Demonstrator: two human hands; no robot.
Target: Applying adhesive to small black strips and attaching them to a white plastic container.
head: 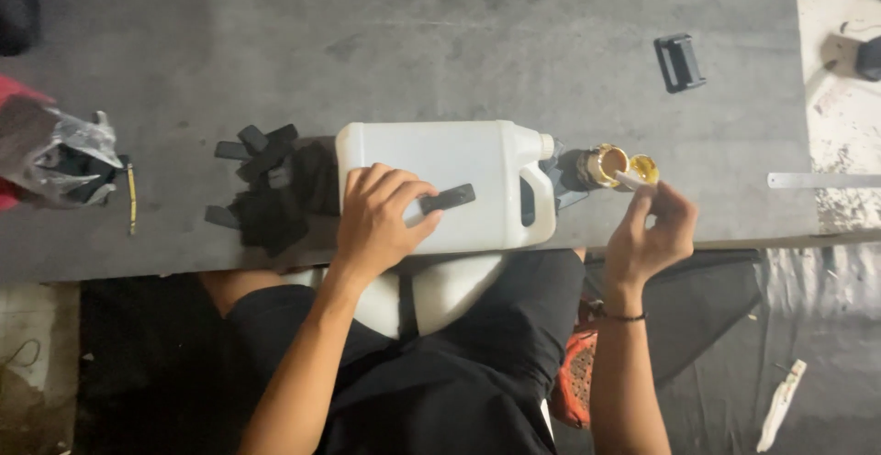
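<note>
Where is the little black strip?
In the head view the black strip lies on the white jug near the middle, pinned under the left hand, with a black pile further left.

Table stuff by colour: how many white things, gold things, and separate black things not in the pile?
White: 2, the jug lying on its side and the small stick in the right hand.
Gold: 2, the little open pot and its lid.
Black: 2, the strip under the left hand and the buckle.
Total: 6
</note>
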